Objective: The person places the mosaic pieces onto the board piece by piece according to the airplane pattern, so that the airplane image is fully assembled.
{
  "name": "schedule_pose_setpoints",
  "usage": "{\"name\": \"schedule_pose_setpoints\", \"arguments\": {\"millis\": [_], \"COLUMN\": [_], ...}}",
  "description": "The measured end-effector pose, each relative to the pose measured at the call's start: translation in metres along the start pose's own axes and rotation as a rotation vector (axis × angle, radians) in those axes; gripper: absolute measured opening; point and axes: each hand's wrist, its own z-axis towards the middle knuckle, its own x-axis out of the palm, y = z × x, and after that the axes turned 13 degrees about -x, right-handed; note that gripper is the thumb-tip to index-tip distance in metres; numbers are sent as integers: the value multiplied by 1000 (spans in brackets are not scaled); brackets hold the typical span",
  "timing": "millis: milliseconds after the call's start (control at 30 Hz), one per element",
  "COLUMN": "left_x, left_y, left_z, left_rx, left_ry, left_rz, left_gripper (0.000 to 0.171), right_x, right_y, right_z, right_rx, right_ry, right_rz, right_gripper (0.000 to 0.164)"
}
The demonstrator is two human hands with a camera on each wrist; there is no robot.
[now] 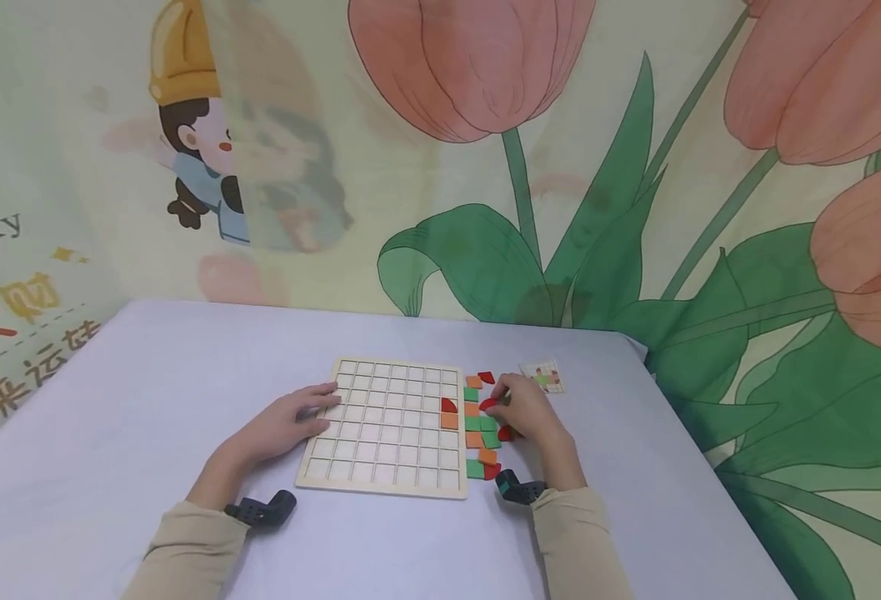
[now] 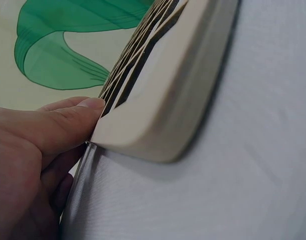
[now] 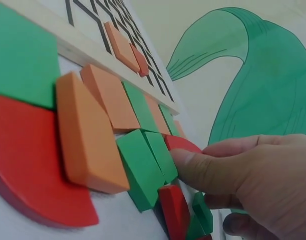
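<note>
A light wooden grid board point(image 1: 380, 492) lies on the table between the hands. In its right column sit a red quarter-circle tile point(image 1: 449, 406) and, below it, an orange square tile point(image 1: 449, 421). My left hand point(image 1: 293, 421) rests against the board's left edge; its thumb point(image 2: 75, 120) touches the frame in the left wrist view. To the right of the board, my right hand point(image 1: 526, 408) pinches a red quarter-circle tile point(image 1: 488, 404) between thumb and fingers. That tile is partly hidden by the thumb in the right wrist view.
Loose green point(image 1: 474, 469), orange point(image 1: 488, 457) and red tiles point(image 1: 487, 377) lie along the board's right side, some overlapping. A small pattern card point(image 1: 548, 377) lies beyond the right hand. White cloth point(image 1: 147, 400) covers the table; a printed backdrop point(image 1: 440, 167) stands behind it.
</note>
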Motion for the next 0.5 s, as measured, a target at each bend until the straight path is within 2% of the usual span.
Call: {"name": "schedule_pose_setpoints", "arguments": {"millis": [233, 367, 500], "left_x": [-4, -3, -3], "left_y": [4, 6, 4], "left_z": [-3, -4, -3], "left_rx": [-4, -7, 14], "left_ry": [-11, -17, -14], "left_rz": [11, 9, 1], "left_gripper": [45, 45, 45], "right_x": [3, 5, 1], "right_y": [4, 3, 3], "right_z": [4, 5, 3], "right_rx": [-36, -55, -24], "right_ry": [6, 34, 37], "right_rz": [11, 5, 20], "right_gripper": [11, 25, 26]}}
